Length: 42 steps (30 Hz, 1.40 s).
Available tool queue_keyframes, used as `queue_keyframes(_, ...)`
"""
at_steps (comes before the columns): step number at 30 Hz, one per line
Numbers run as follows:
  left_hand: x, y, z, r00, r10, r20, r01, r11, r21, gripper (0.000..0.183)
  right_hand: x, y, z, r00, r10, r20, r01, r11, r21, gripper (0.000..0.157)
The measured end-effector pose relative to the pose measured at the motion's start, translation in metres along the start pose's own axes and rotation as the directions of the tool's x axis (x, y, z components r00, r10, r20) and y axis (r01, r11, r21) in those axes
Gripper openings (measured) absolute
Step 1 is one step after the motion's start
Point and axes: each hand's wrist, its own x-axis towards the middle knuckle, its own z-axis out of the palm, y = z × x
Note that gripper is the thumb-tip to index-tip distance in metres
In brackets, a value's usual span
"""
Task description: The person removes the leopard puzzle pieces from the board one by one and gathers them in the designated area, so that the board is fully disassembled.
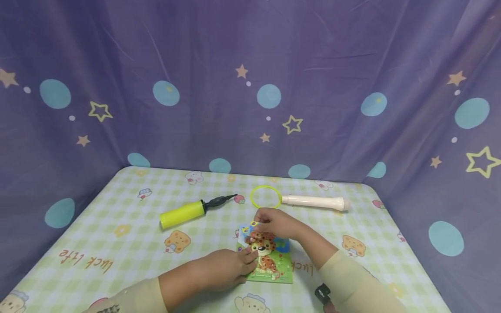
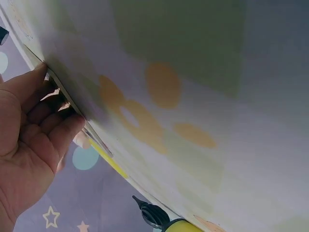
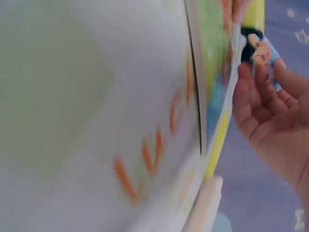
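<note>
A flat picture board (image 1: pixel 270 274) with a cartoon leopard on green and blue lies near the table's front; its look suggests a puzzle. My left hand (image 1: pixel 227 269) holds its lower left part, fingers over the picture. In the left wrist view, the curled fingers and thumb of the left hand (image 2: pixel 34 125) meet the board's edge (image 2: pixel 70 99). Above the board's top edge, my right hand (image 1: pixel 279 224) pinches a small printed piece (image 3: pixel 263 52), pinkish orange and light blue. Its exact shape is blurred.
A yellow hand pump (image 1: pixel 183 214) with a black nozzle lies behind and left of the board. Behind the right hand lie a yellow hoop (image 1: pixel 252 189) and a cream-coloured tube handle (image 1: pixel 313 201). A purple curtain (image 1: pixel 219 52) rises past the checked tablecloth (image 1: pixel 129 252).
</note>
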Motion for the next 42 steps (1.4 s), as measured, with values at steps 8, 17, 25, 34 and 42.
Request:
queue_keyframes(8, -0.002, 0.002, 0.001, 1.0, -0.03, 0.008, 0.031, 0.999, -0.028, 0.051, -0.028, 0.028, -0.048, 0.998, 0.061, -0.027, -0.057, 0.989, 0.136, 0.017)
queue_keyframes(17, -0.006, 0.004, 0.0, 0.999, -0.045, 0.001, 0.045, 0.998, -0.033, 0.05, -0.047, 0.052, -0.055, 0.963, 0.267, -0.041, -0.268, 0.963, -0.008, 0.013)
queue_keyframes(25, -0.005, 0.003, 0.002, 0.999, -0.027, -0.025, 0.026, 0.999, -0.037, 0.05, -0.045, 0.045, -0.043, 0.92, 0.359, -0.16, -0.392, 0.868, -0.305, 0.016)
queue_keyframes(34, -0.002, 0.003, 0.002, 0.999, -0.025, -0.021, 0.025, 1.0, -0.018, 0.05, -0.034, 0.025, -0.03, 0.983, 0.115, -0.146, -0.166, 0.896, -0.411, 0.014)
queue_keyframes(42, -0.001, 0.004, -0.002, 1.0, -0.01, -0.017, 0.01, 1.0, -0.005, 0.049, -0.018, 0.003, 0.005, 0.998, -0.015, 0.056, 0.037, 0.916, -0.4, 0.043)
